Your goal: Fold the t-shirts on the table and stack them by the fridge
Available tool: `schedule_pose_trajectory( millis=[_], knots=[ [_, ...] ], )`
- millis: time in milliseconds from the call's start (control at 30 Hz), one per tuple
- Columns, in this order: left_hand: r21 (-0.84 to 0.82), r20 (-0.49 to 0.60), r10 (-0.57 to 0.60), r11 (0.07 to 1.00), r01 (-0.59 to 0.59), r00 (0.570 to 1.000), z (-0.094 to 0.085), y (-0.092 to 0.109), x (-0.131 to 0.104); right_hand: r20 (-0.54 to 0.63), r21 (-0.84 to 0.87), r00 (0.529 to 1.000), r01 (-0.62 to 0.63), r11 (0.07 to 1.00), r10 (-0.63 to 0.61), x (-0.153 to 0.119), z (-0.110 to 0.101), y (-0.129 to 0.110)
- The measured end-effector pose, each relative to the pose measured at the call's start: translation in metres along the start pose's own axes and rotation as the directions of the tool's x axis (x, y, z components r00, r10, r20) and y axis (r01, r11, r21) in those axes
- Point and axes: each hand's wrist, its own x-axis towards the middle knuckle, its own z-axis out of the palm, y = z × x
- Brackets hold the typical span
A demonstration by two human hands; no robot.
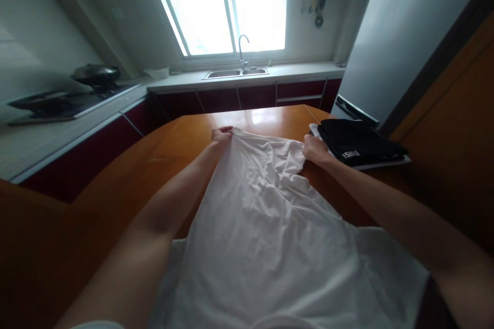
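Observation:
A white T-shirt [266, 216] stretches from the near edge of the view across the wooden table [165, 149], creased in its upper right part. My left hand [222, 135] pinches its far left corner, fingers closed on the cloth. At the far right edge my right hand [314, 149] grips the fabric in a closed fist. Beside the right hand lies a stack of folded clothes, with a black garment [358, 139] bearing white letters on top and white cloth below it. The neckline shows at the bottom of the view.
Behind the table runs a counter with a sink [224, 74] and a curved faucet [241, 49] under a bright window. A stove with a pan [96, 73] stands at the left. A large grey refrigerator [412, 25] rises at the right.

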Motion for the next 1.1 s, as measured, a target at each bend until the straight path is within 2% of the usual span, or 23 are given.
schedule_pose_trajectory(
  millis=[100,200,300,367,433,500,633,733,833,933,1000,1033,1100],
  knots=[
    [-0.06,-0.102,0.06,0.996,-0.066,0.993,-0.037,-0.004,0.011,-0.164,0.089,0.986,0.002,0.996,0.012,0.03,-0.003,-0.004],
    [-0.09,-0.179,0.113,0.987,-0.131,0.977,-0.07,-0.007,0.017,-0.315,0.312,0.949,0.077,0.947,0.026,0.064,-0.002,-0.011],
    [-0.128,-0.229,0.136,0.977,-0.168,0.964,-0.09,-0.009,0.023,-0.356,0.544,0.929,0.113,0.832,0.107,0.096,0.001,-0.02],
    [-0.147,-0.244,0.132,0.974,-0.171,0.961,-0.096,-0.01,0.029,-0.331,0.696,0.931,0.131,0.706,0.154,0.113,0.003,-0.027],
    [-0.148,-0.242,0.122,0.976,-0.161,0.963,-0.099,-0.012,0.035,-0.27,0.803,0.948,0.126,0.582,0.167,0.127,0.004,-0.032],
    [-0.132,-0.23,0.111,0.981,-0.144,0.967,-0.1,-0.016,0.041,-0.189,0.856,0.97,0.087,0.509,0.151,0.138,0.008,-0.036],
    [-0.095,-0.175,0.065,0.992,-0.083,0.982,-0.095,-0.028,0.044,-0.038,0.871,0.989,-0.036,0.489,0.141,0.152,0.024,-0.036],
    [-0.069,-0.125,0.021,0.997,-0.03,0.992,-0.091,-0.039,0.045,0.019,0.878,0.988,-0.09,0.469,0.154,0.159,0.037,-0.035],
    [-0.063,-0.117,0.027,0.997,-0.035,0.993,-0.088,-0.046,0.051,0.003,0.896,0.99,-0.067,0.44,0.143,0.163,0.042,-0.035],
    [-0.077,-0.175,0.088,0.992,-0.103,0.981,-0.087,-0.05,0.062,-0.069,0.899,0.988,0.001,0.438,0.139,0.168,0.042,-0.035],
    [0.039,-0.191,0.154,0.988,-0.15,0.969,-0.087,-0.052,0.069,-0.133,0.875,0.98,0.047,0.482,0.147,0.173,0.043,-0.035],
    [0.138,-0.17,0.186,0.977,-0.163,0.968,-0.087,-0.053,0.072,-0.158,0.865,0.975,0.059,0.499,0.158,0.175,0.045,-0.034],
    [0.334,-0.079,0.214,0.926,-0.176,0.974,-0.087,-0.055,0.076,-0.2,0.793,0.967,0.065,0.605,0.159,0.18,0.049,-0.032]
  ],
)
